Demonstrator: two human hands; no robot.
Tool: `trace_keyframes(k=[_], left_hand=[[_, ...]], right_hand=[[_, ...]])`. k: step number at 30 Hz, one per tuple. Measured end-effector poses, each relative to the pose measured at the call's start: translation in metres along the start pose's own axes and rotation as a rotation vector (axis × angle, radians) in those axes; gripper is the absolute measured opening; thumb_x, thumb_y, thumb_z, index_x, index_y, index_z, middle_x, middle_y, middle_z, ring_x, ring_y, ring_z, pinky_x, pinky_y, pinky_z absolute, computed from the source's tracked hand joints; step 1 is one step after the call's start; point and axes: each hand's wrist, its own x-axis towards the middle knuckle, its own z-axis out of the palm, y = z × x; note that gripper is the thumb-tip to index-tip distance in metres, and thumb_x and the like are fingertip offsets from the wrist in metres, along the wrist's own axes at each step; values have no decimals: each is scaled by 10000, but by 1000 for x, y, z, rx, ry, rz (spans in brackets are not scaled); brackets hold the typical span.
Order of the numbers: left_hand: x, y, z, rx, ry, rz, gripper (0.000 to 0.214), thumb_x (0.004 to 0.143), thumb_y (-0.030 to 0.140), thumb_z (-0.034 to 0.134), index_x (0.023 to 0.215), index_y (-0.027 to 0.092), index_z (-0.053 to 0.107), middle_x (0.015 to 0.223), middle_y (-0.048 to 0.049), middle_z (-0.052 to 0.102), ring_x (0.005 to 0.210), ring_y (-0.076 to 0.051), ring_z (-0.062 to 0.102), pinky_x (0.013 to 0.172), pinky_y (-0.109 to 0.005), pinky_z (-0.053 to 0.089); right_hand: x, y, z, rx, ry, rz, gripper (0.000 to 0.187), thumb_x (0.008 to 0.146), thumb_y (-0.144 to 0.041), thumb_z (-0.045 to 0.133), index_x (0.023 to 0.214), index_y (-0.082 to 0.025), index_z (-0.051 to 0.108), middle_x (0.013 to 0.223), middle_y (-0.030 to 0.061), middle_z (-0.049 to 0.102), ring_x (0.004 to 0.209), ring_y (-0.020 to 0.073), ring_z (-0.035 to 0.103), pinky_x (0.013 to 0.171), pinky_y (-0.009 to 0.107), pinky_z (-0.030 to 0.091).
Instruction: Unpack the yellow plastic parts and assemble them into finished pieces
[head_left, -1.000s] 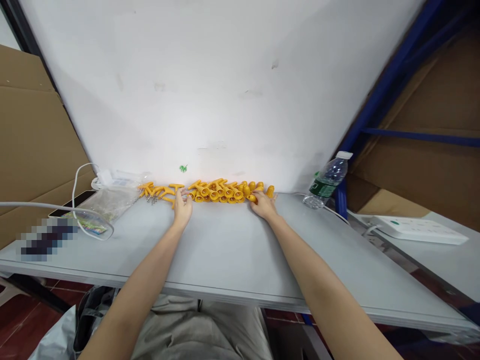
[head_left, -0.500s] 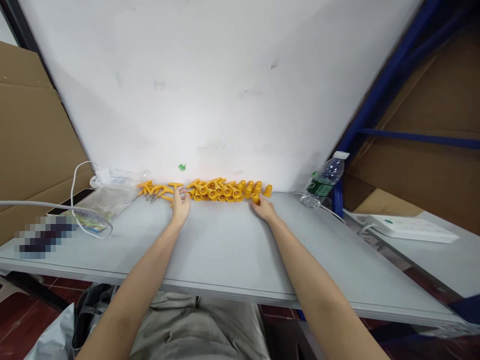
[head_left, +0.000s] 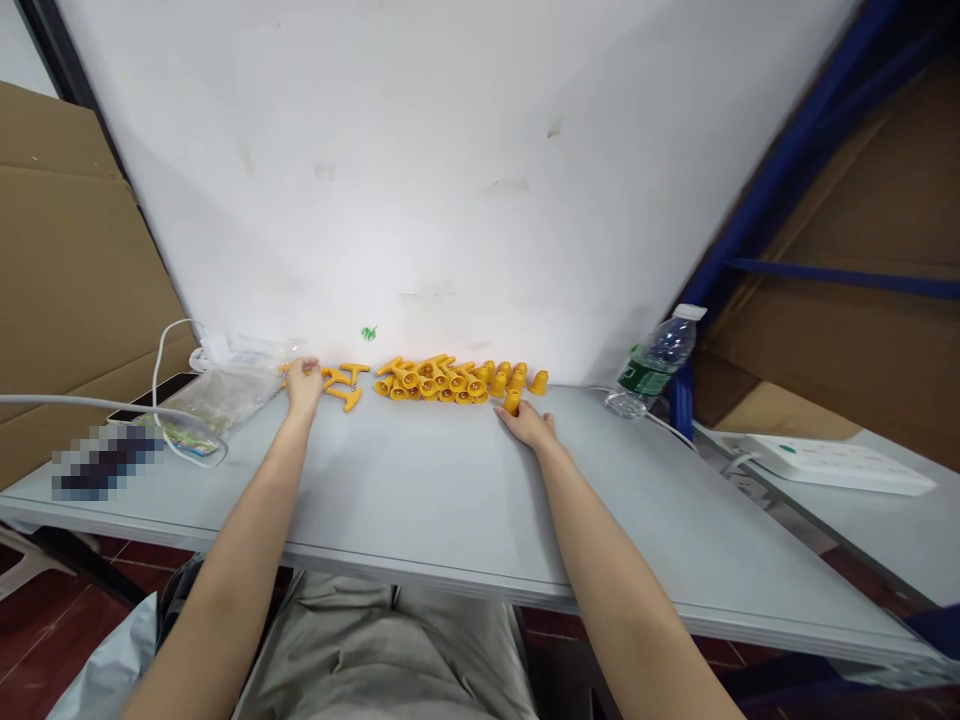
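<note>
My left hand (head_left: pixel 303 388) is over the small pile of yellow T-handled corkscrews at the back left, its fingers curled down among them. What lies between those fingertips is hidden. Just right of it, several loose yellow T-handles (head_left: pixel 351 398) lie on the table. My right hand (head_left: pixel 531 424) has its thumb and fingers closed round a yellow tapered cap (head_left: pixel 511 402), held upright near the tabletop. Between the hands is a stacked row of yellow corkscrews in their bell-shaped caps (head_left: pixel 427 384), open ends facing me. More yellow caps (head_left: pixel 538 381) stand upside down behind my right hand.
A white wall panel (head_left: pixel 450 200) rises behind the grey table (head_left: pixel 435 490). On the left are a clear plastic bag (head_left: pixel 232 395), a phone (head_left: pixel 154 398) and a white cable (head_left: pixel 156 375). A water bottle (head_left: pixel 652 365) leans at right, near a white power strip (head_left: pixel 840 465).
My left hand has moved left, from beside the stacked row to the loose T-handle pile. My right hand still holds the yellow cap in nearly the same place. The view has shifted slightly.
</note>
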Motion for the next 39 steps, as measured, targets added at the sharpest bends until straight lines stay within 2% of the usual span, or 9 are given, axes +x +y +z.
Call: trace_keyframes(k=[7,10,13,19,25,27,30,35,39], left_hand=[[-9,15,10,792,-656,279,319,719,46,588,964,207,715,1199,-130,678,1225,-342,531,1068,-536,338],[-15,11,14,950,-759,351,318,772,58,542,1022,177,698,1276,-166,636,1275,-361,479,1085,-599,262],[-16,1,14,954,-714,363,257,796,80,532,976,171,691,1242,-171,646,1252,-344,493,1100,-593,242],[-9,-5,14,562,-437,189,186,689,93,645,837,204,670,1097,-82,704,1209,-326,545,1087,-559,306],[-12,21,23,-339,-82,-303,129,780,204,639,903,194,602,925,-45,698,952,-186,670,830,-337,529],[-21,30,28,-536,-85,-492,112,811,226,640,915,207,605,886,-34,696,911,-166,685,798,-314,543],[-40,40,37,-689,-139,-646,113,828,193,636,937,223,638,837,-33,698,907,-161,697,834,-305,560],[-69,49,45,-861,-196,-756,171,853,89,592,936,229,647,828,-26,692,918,-133,697,913,-277,567],[-80,54,43,-980,-263,-789,171,858,70,588,945,205,647,819,-27,693,930,-131,700,975,-289,547]], right_hand=[[-5,-3,-1,-68,-40,7,564,969,-503,345,1398,-168,495,1473,170,494,1439,320,337,1151,616,163],[-7,-3,0,-74,-21,-20,568,953,-532,378,1385,-189,512,1491,154,478,1444,326,326,1142,638,163],[-8,-4,-2,-63,-5,-7,544,935,-523,429,1324,-163,552,1427,171,539,1377,325,421,1137,625,177],[-12,-10,-8,30,59,104,333,905,-383,508,1140,-186,638,1196,118,690,1189,302,582,1095,555,281],[-13,-26,-26,135,271,104,432,878,-291,480,1291,-216,579,1276,134,652,1209,319,579,1035,515,378],[-13,-41,-34,153,335,12,479,856,-265,475,1325,-211,558,1316,131,631,1238,310,559,1053,499,375],[-16,-69,-39,136,378,-134,507,833,-226,479,1330,-163,559,1330,139,626,1257,308,538,1115,518,303],[-35,-111,-26,86,215,-237,459,827,-208,542,1281,-180,606,1283,138,654,1202,323,576,1072,504,351],[-54,-122,-7,0,132,-314,395,840,-161,557,1227,-189,632,1236,135,663,1207,322,567,1083,495,322]])
